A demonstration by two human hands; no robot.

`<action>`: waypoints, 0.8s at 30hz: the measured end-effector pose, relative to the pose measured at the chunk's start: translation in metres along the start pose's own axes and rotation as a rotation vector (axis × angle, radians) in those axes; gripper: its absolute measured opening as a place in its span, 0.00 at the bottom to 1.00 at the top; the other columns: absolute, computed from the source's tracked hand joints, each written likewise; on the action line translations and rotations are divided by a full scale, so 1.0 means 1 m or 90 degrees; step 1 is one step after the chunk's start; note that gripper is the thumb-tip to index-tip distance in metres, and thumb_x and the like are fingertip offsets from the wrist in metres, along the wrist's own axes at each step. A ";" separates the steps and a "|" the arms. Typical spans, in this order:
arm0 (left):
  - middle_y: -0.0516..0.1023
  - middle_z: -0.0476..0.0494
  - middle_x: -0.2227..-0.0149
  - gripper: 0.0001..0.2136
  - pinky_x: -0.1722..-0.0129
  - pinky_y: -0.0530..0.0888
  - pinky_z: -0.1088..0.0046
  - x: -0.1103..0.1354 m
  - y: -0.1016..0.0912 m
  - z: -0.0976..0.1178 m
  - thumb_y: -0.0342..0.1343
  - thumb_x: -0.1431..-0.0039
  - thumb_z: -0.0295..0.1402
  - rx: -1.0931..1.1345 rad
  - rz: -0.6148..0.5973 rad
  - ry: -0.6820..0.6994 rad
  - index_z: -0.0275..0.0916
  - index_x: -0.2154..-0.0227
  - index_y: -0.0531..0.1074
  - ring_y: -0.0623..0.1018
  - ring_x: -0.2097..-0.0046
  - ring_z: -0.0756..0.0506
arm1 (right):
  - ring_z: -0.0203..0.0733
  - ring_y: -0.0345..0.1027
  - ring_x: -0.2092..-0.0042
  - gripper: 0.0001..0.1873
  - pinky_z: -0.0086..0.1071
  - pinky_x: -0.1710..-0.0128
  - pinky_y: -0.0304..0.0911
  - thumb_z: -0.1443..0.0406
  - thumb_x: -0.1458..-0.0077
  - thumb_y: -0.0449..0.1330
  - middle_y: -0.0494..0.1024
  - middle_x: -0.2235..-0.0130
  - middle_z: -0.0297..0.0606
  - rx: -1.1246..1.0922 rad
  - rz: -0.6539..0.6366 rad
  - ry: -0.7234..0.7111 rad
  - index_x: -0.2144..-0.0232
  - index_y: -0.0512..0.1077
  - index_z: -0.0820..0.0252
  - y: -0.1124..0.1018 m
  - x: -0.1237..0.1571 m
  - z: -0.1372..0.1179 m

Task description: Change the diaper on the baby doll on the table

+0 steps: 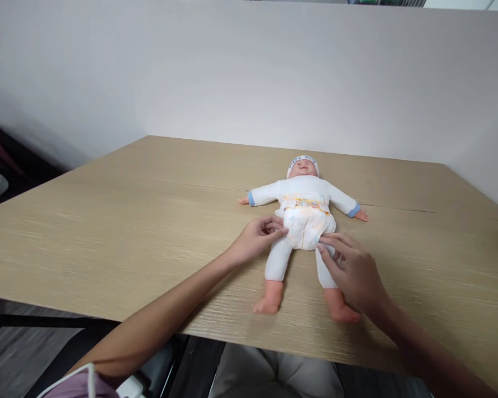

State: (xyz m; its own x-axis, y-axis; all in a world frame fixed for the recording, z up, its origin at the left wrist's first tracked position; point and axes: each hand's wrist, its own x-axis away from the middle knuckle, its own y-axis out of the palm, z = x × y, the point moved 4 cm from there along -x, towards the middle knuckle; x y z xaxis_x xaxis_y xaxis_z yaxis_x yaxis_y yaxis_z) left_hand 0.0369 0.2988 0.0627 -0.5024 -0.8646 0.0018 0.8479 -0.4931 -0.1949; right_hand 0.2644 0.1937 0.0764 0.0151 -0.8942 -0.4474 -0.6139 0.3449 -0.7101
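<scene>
On its back lies a baby doll (305, 185) in a white suit with blue cuffs and a white headband, arms spread and feet toward me. Around its hips is a white diaper (305, 224) with a printed, colourful waist strip. My left hand (259, 237) is at the diaper's left leg edge, thumb and fingers closed in a pinch there. At the right leg edge, my right hand (351, 268) pinches the diaper's border between thumb and fingers, above the doll's leg.
The doll rests on a light wooden table (128, 232) with a thin seam across it. A pale wall (232, 72) stands behind the far edge. Dark items, perhaps a bag (8, 149), are at the far left. A chair (157, 367) is below the near edge.
</scene>
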 end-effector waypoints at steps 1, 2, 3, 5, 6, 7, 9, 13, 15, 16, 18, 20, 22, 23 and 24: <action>0.86 0.40 0.56 0.20 0.52 0.76 0.63 0.002 -0.003 0.004 0.64 0.36 0.51 -0.032 0.009 0.017 0.38 0.55 0.79 0.82 0.53 0.39 | 0.45 0.74 0.64 0.11 0.39 0.56 0.68 0.58 0.29 0.59 0.85 0.52 0.39 0.012 0.009 -0.008 0.56 0.81 0.52 -0.003 -0.001 0.000; 0.86 0.41 0.55 0.19 0.52 0.76 0.62 0.003 -0.006 0.007 0.62 0.33 0.50 -0.066 0.015 0.036 0.39 0.54 0.80 0.82 0.52 0.39 | 0.46 0.75 0.62 0.11 0.40 0.56 0.69 0.58 0.29 0.58 0.85 0.53 0.39 0.020 0.021 -0.013 0.56 0.81 0.52 -0.007 -0.003 0.001; 0.86 0.41 0.55 0.18 0.51 0.75 0.62 0.004 -0.011 0.010 0.60 0.31 0.49 -0.103 0.021 0.056 0.39 0.54 0.80 0.82 0.52 0.39 | 0.47 0.75 0.61 0.11 0.41 0.56 0.69 0.58 0.28 0.58 0.85 0.55 0.40 0.029 0.037 -0.017 0.55 0.80 0.52 -0.012 -0.007 0.005; 0.84 0.41 0.52 0.15 0.49 0.74 0.61 0.002 -0.022 0.013 0.57 0.29 0.47 -0.196 0.048 0.106 0.40 0.53 0.79 0.80 0.51 0.40 | 0.50 0.75 0.59 0.12 0.43 0.53 0.70 0.57 0.29 0.58 0.84 0.56 0.42 0.056 0.077 -0.025 0.54 0.79 0.52 -0.022 -0.017 0.021; 0.84 0.40 0.50 0.14 0.47 0.73 0.60 -0.001 -0.029 0.014 0.57 0.29 0.45 -0.256 0.073 0.135 0.41 0.52 0.78 0.79 0.49 0.39 | 0.51 0.76 0.56 0.12 0.45 0.50 0.70 0.57 0.29 0.58 0.84 0.55 0.43 0.077 0.098 -0.032 0.52 0.78 0.53 -0.026 -0.024 0.032; 0.82 0.40 0.48 0.14 0.44 0.72 0.58 -0.007 -0.036 0.014 0.58 0.29 0.44 -0.324 0.103 0.163 0.41 0.51 0.77 0.77 0.46 0.37 | 0.54 0.76 0.53 0.14 0.47 0.46 0.69 0.56 0.30 0.58 0.83 0.52 0.46 0.105 0.114 -0.039 0.49 0.77 0.54 -0.029 -0.031 0.045; 0.79 0.36 0.42 0.17 0.37 0.67 0.52 -0.025 -0.049 0.012 0.59 0.31 0.43 -0.467 0.161 0.199 0.41 0.45 0.74 0.72 0.40 0.34 | 0.60 0.72 0.43 0.22 0.52 0.39 0.65 0.54 0.32 0.59 0.80 0.44 0.52 0.168 0.110 -0.054 0.42 0.74 0.57 -0.027 -0.049 0.074; 0.70 0.27 0.32 0.29 0.32 0.59 0.50 -0.075 -0.058 0.002 0.63 0.34 0.46 -0.638 0.166 0.123 0.35 0.37 0.67 0.65 0.32 0.28 | 0.69 0.67 0.38 0.39 0.57 0.39 0.62 0.49 0.36 0.59 0.74 0.37 0.65 0.250 0.050 0.001 0.33 0.66 0.70 -0.005 -0.088 0.117; 0.74 0.25 0.35 0.28 0.34 0.60 0.51 -0.095 -0.055 0.000 0.63 0.34 0.46 -0.651 0.141 0.060 0.33 0.39 0.69 0.68 0.34 0.27 | 0.67 0.70 0.43 0.34 0.53 0.42 0.64 0.51 0.37 0.58 0.79 0.43 0.63 0.238 0.015 0.057 0.38 0.70 0.70 0.008 -0.104 0.124; 0.77 0.25 0.39 0.25 0.36 0.62 0.51 -0.102 -0.053 0.000 0.62 0.34 0.44 -0.649 0.137 0.038 0.33 0.41 0.70 0.72 0.37 0.28 | 0.65 0.72 0.45 0.30 0.51 0.44 0.65 0.53 0.36 0.57 0.81 0.46 0.61 0.228 0.005 0.079 0.41 0.73 0.68 0.013 -0.110 0.124; 0.82 0.25 0.46 0.21 0.39 0.64 0.52 -0.105 -0.047 0.004 0.60 0.33 0.42 -0.640 0.149 0.018 0.33 0.45 0.72 0.77 0.43 0.29 | 0.60 0.73 0.49 0.22 0.46 0.48 0.66 0.57 0.36 0.55 0.82 0.50 0.58 0.209 0.003 0.107 0.48 0.77 0.65 0.019 -0.117 0.120; 0.83 0.26 0.49 0.19 0.43 0.67 0.55 -0.097 -0.041 0.011 0.60 0.33 0.42 -0.629 0.169 0.006 0.33 0.47 0.72 0.80 0.47 0.30 | 0.58 0.74 0.51 0.20 0.43 0.53 0.66 0.59 0.36 0.54 0.83 0.52 0.57 0.196 0.015 0.122 0.51 0.77 0.64 0.017 -0.119 0.115; 0.83 0.27 0.51 0.19 0.48 0.70 0.58 -0.078 -0.035 0.020 0.60 0.34 0.44 -0.615 0.184 -0.003 0.34 0.49 0.71 0.81 0.50 0.30 | 0.57 0.75 0.53 0.19 0.41 0.56 0.67 0.59 0.37 0.55 0.83 0.51 0.56 0.177 0.021 0.137 0.50 0.77 0.63 0.009 -0.114 0.110; 0.83 0.29 0.51 0.20 0.51 0.71 0.60 -0.064 -0.032 0.026 0.60 0.34 0.46 -0.598 0.192 -0.003 0.35 0.49 0.71 0.81 0.51 0.30 | 0.57 0.75 0.53 0.19 0.41 0.57 0.67 0.59 0.38 0.56 0.83 0.51 0.55 0.165 0.020 0.141 0.50 0.77 0.62 0.003 -0.109 0.108; 0.84 0.30 0.51 0.21 0.54 0.72 0.61 -0.048 -0.027 0.032 0.60 0.34 0.48 -0.572 0.200 0.000 0.37 0.49 0.70 0.82 0.51 0.30 | 0.57 0.76 0.53 0.19 0.40 0.57 0.67 0.59 0.39 0.57 0.84 0.51 0.54 0.152 0.016 0.143 0.50 0.77 0.61 -0.004 -0.103 0.105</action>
State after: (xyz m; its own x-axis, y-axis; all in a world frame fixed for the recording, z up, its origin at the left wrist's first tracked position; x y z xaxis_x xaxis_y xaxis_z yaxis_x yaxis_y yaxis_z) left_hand 0.0431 0.3505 0.0990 -0.2738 -0.9449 -0.1795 0.4974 0.0206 -0.8673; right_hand 0.3486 0.3147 0.0683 -0.1877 -0.9160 -0.3545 -0.4088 0.4010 -0.8198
